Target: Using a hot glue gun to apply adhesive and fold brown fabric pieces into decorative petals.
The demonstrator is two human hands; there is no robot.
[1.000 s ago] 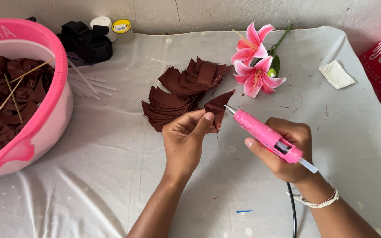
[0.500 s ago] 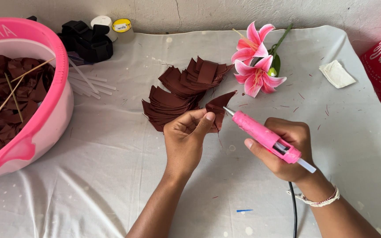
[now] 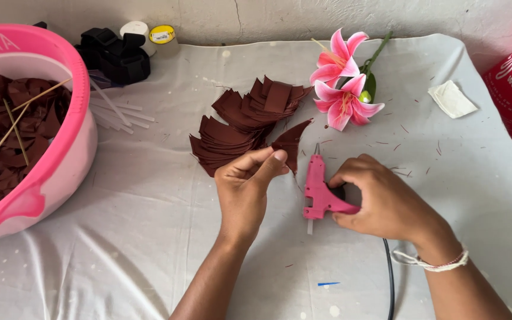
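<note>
The left hand [image 3: 245, 188] pinches a dark red petal piece [image 3: 291, 144] near the cut pile [image 3: 238, 121]. The right hand [image 3: 380, 198] grips the pink glue gun [image 3: 320, 191], nozzle pointing far. Gluing seems underway; nozzle and petal edge must meet.

— What is the person wearing on the arms?

— Nothing on either forearm; both are bare, with no sleeves in sight from wrist to the lower edge of the view.

— Any jewellery?

— Only at the wrist of the right hand [image 3: 386, 201]: a thin bracelet [image 3: 431, 262], pale cord with a pinkish strand running along it, wound round more than once, with a small loop standing out on the side towards the left hand [image 3: 247, 189].

— And that left hand?

— Bare: no ring, no band, no watch. The nails on both hands are short and unpainted, as far as can be told.
</note>
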